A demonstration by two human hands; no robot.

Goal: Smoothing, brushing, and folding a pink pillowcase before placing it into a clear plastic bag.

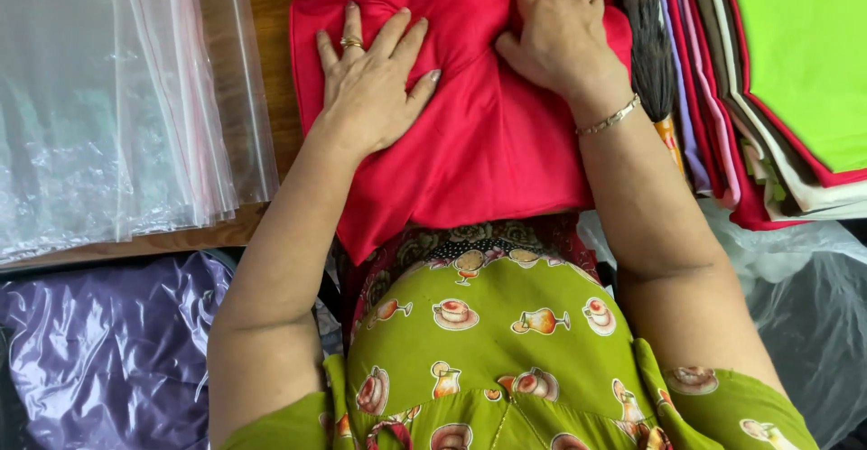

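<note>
The left hand (375, 84) lies flat, fingers spread, pinning the red cloth (488, 143) smooth; the right hand (560, 30) bunches its far edge with curled fingers, clear plastic bags (117, 98) stacked alongside.

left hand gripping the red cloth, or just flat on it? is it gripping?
No, the left hand lies flat with fingers spread on the red cloth; only the right hand bunches it.

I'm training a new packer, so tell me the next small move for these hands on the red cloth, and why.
Probably smooth outward. The left hand lies flat on the red cloth, while the right hand bunches a ridge of it near the top edge. Sliding the right hand flat toward the brush would likely press that ridge down.
</note>
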